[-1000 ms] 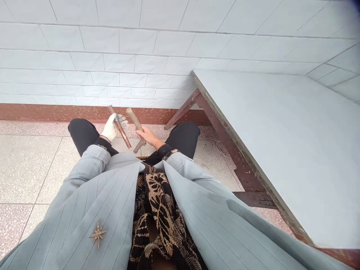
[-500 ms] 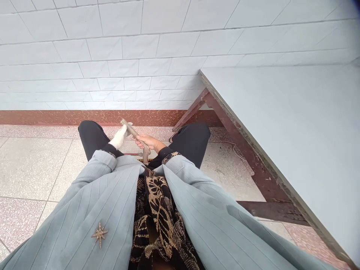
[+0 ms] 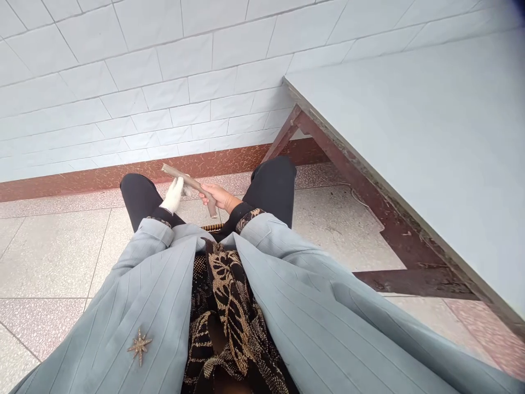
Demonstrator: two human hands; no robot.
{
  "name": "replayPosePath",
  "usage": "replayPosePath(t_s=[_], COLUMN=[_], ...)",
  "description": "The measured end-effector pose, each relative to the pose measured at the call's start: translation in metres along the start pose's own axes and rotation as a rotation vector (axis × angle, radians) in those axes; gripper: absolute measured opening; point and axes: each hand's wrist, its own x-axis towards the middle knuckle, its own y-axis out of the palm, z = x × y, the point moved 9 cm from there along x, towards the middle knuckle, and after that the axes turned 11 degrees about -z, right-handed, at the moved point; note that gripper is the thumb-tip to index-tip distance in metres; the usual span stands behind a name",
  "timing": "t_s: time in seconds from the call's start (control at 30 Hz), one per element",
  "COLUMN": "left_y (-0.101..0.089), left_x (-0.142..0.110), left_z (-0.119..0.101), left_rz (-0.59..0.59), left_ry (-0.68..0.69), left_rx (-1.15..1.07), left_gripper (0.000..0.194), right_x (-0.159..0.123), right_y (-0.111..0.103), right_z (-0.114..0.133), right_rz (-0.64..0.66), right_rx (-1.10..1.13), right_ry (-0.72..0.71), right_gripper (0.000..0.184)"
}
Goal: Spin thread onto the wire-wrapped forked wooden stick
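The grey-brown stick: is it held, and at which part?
The right hand grips the stick near its bent lower end. The gloved left hand is nearer the other end; whether it grips cannot be told.

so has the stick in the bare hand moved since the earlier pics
Yes, the far end of the stick has swung left, farther from the table leg.

- The one view looks from the wearer's head, forward and steeply down.
- The jacket [image 3: 159, 284] is nearest, across the bottom.
- Farther off, left of centre, are the left hand [image 3: 174, 195], right hand [image 3: 217, 195] and stick [image 3: 190, 181].
- Beyond, it faces the floor [image 3: 49, 251] and wall [image 3: 184, 65], with the table [image 3: 430, 126] at right.
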Motion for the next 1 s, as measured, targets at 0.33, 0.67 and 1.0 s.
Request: replayPosePath(t_s=[0.33, 0.67, 1.0], left_y=[-0.006, -0.009, 0.000], left_x=[-0.001, -0.007, -0.012], left_z=[0.009, 0.030, 0.045], left_rz=[0.039, 0.140, 0.270], left_ry=[-0.049, -0.100, -0.076], left_rx=[0.134, 0.372, 0.776], left_gripper=[0.027, 0.023, 0.011], right_x=[0.004, 0.011, 0.021], right_y=[-0.005, -0.017, -0.012], right_z=[0.028, 0.014, -0.007], right_rz=[-0.096, -0.072, -0.083], right_rx=[-0.290, -0.665, -1.174], right_ry=[-0.178, -0.301, -0.331], right_gripper=[0.012, 0.032, 0.058])
